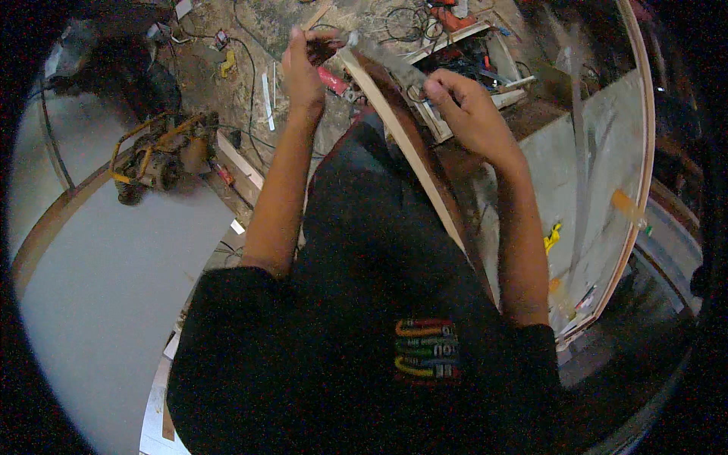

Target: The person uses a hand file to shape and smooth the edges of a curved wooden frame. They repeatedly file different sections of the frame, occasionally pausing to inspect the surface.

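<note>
Black short-sleeve t-shirt – sleeves end above elbows, forearms bare. Chest print: 4 stacked rounded bars in orange, green, blue-grey, yellow-red, small and slightly blurred. Dark trousers, black or charcoal, plain, no visible pockets or seams. Left hand (305, 70) bare – no glove, no watch, no ring seen. Right hand (469, 112) bare too, wrist without band. No tools clipped to clothing, no apron, no badge. Shoes not in view.

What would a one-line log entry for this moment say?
left hand: pinching top end of wooden strip | right hand: fingers curled beside strip | yellow power tool: on floor, left
</note>
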`<state>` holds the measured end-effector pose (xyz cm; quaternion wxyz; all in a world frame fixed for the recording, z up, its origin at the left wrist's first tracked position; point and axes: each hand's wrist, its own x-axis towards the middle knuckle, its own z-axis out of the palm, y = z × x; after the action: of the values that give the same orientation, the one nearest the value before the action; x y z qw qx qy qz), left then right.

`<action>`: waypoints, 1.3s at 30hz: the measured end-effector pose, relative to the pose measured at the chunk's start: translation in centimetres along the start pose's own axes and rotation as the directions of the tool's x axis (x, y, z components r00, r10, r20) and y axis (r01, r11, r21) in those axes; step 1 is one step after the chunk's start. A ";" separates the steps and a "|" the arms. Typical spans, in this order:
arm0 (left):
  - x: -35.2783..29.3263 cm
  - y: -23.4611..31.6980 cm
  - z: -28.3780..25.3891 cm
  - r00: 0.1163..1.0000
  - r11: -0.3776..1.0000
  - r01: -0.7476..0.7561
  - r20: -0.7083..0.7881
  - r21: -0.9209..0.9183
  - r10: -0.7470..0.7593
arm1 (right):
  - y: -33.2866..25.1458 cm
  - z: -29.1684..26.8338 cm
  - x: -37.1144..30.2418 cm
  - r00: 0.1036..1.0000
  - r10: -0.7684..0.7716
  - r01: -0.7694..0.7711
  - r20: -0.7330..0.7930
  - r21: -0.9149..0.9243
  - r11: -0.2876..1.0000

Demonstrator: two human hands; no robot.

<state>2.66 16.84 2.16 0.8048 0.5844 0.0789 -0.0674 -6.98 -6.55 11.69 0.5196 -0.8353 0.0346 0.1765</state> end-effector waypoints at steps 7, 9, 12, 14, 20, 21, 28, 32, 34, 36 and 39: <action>0.9 -2.6 0.8 0.966 0.928 -0.032 -0.251 -0.370 -0.067 | -0.1 -1.9 4.9 0.977 -0.031 0.043 0.212 -0.053 0.998; 0.6 -2.2 0.7 0.967 0.962 -0.027 -0.251 -0.271 -0.044 | 0.0 -2.4 5.3 0.964 0.019 -0.014 0.264 -0.022 1.000; -0.7 -0.9 1.1 0.973 0.962 -0.028 -0.228 -0.273 -0.037 | 0.1 -2.7 5.6 0.949 0.034 -0.020 0.314 -0.049 0.999; -1.3 0.2 1.7 0.994 0.899 -0.025 -0.105 -0.436 -0.024 | 0.0 -2.8 5.9 0.943 0.032 -0.003 0.331 -0.086 0.996; -0.9 -0.5 4.9 0.998 0.800 -0.064 -0.060 -0.597 0.035 | -0.7 -3.3 6.8 0.937 0.037 0.031 0.349 -0.187 0.982; -0.7 -0.7 5.1 0.994 0.787 -0.107 -0.057 -0.607 0.091 | -0.8 -3.4 6.9 0.932 0.051 0.019 0.358 -0.189 0.982; -1.0 -0.8 5.2 0.983 0.834 -0.155 -0.166 -0.530 0.077 | -0.3 -3.3 7.6 0.927 -0.024 0.094 0.373 -0.170 0.981; -1.1 -1.2 5.3 0.960 0.751 -0.236 -0.267 -0.616 0.082 | -0.4 -2.7 7.9 0.903 -0.048 0.140 0.427 -0.188 0.972; -1.3 -1.5 5.0 0.943 0.745 -0.241 -0.330 -0.622 0.029 | -0.6 -2.5 8.0 0.898 -0.050 0.164 0.436 -0.229 0.960; -1.6 -1.7 4.3 0.965 0.779 -0.222 -0.246 -0.586 0.090 | -0.7 -2.3 7.8 0.902 -0.002 0.133 0.433 -0.273 0.953; -2.3 -1.7 3.7 0.956 0.760 -0.261 -0.268 -0.595 0.119 | -0.7 -1.8 7.6 0.896 -0.007 0.141 0.443 -0.269 0.953</action>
<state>0.27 12.79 2.16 0.9418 0.2934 0.1231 0.1083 0.79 -6.87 10.46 0.3903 -0.8428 -0.1418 0.3425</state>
